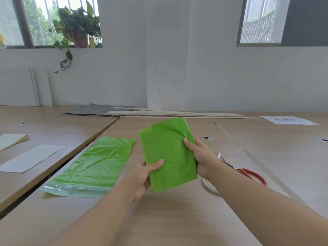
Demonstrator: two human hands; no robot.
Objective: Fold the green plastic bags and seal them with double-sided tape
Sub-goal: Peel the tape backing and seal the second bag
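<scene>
Fig. | folded bag (170,153) is held clear of the table (177,219), at centre, probably so the fold can be checked | left hand (142,178): bag's 7 o'clock edge is pinched, thumb on front | right hand (200,153): 3 o'clock edge is gripped, thumb on front | flat bag (95,164) is laid at 9 o'clock, unfolded | tape (208,186) and scissors (252,174) are kept at 4 o'clock, in reach
</scene>
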